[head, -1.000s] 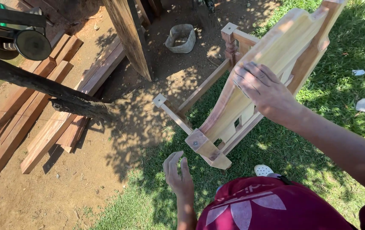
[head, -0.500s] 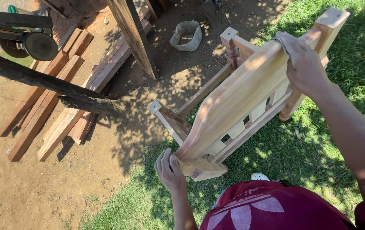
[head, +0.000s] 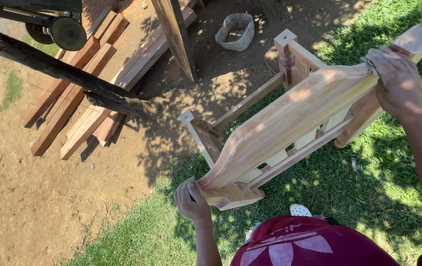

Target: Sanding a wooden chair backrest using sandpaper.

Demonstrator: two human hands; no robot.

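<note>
Grass under my feet meets bare dirt, and on the grass lies the pale unfinished wooden chair frame (head: 289,118), tipped over, its broad curved top rail facing up with short slats below it and square-ended legs pointing away toward the dirt. Beyond the chair frame, on the dirt, reddish stacked wooden planks (head: 87,93) lie beside a dark rough log (head: 58,74). Further past the legs sits a grey dented bucket (head: 234,30). My right hand (head: 399,81) is closed over the rail's far end; my left hand (head: 189,199) is clamped on its near corner.
</note>
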